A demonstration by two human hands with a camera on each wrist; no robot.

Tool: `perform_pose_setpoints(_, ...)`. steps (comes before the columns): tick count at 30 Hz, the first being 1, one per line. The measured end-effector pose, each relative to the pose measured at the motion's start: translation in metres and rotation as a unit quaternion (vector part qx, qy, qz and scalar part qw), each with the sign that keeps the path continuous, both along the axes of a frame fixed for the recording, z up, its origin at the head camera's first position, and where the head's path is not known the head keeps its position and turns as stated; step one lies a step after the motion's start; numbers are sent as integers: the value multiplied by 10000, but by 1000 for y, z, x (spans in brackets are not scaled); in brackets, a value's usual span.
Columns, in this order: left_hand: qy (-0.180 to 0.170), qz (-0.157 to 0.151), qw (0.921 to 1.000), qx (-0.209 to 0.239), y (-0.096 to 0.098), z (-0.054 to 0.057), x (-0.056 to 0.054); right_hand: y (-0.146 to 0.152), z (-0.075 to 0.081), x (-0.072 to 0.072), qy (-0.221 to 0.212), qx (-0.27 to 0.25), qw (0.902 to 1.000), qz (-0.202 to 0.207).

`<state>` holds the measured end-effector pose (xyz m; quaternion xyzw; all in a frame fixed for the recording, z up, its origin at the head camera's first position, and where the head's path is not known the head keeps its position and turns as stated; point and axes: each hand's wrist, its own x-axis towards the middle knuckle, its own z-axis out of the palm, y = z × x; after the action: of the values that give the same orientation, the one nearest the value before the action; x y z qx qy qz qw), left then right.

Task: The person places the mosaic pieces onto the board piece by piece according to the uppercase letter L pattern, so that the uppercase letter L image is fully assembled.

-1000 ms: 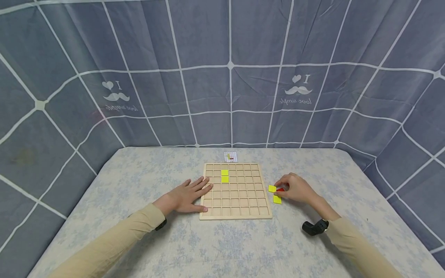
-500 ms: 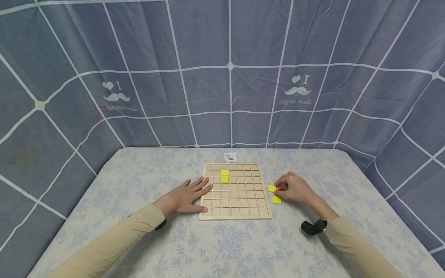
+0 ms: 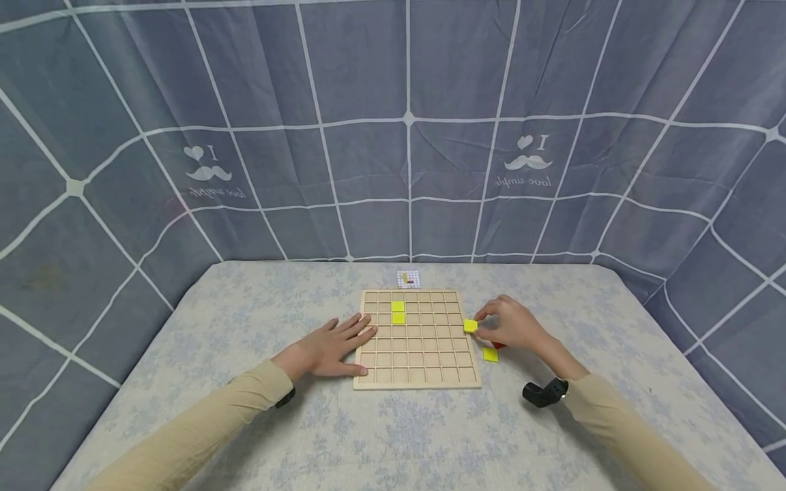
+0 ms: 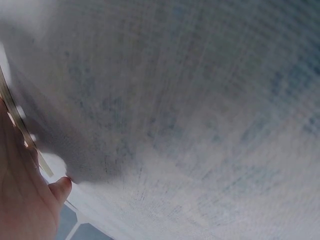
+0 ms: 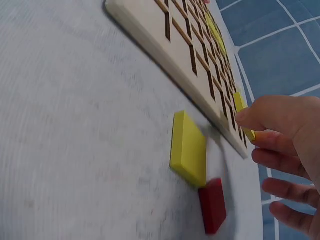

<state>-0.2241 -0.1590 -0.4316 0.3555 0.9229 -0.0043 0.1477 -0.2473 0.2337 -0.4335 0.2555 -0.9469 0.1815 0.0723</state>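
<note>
A wooden grid board (image 3: 417, 376) lies on the table, with two yellow square tiles (image 3: 398, 312) in neighbouring cells of one column near its far side. My left hand (image 3: 331, 349) rests flat on the board's left edge, fingers spread. Between thumb and fingertips my right hand (image 3: 512, 324) pinches a yellow tile (image 3: 470, 326) at the board's right edge; the right wrist view shows this held tile (image 5: 244, 116) tilted. Another yellow tile (image 5: 189, 149) and a red tile (image 5: 213, 206) lie on the cloth beside the board. In the head view the right hand partly covers the red one.
A small printed card (image 3: 408, 279) with a coloured grid pattern lies just beyond the board's far edge. Patterned cloth covers the table (image 3: 393, 443). A grey-blue curtain (image 3: 368, 164) with white lines hangs behind and at both sides.
My right hand has lifted a yellow tile from the cloth and carried it left to the board's right edge. The red tile stays behind. My left hand stays put.
</note>
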Motion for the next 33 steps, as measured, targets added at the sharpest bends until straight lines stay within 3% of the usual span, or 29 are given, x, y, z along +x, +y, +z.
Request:
perform_pose_setpoints(11,-50,48,9999,-104,1,-2,0,-33,-4,-6,331,-345,9978,470)
perform_pose_setpoints(20,-16,4,10000,-74,1,-1,0,-66,0,-11,-194,-378,9982,432)
perform_pose_setpoints(33,-62,122,9998,-111,3,3,2,-109,-4,-13,-197,-328,9965,744)
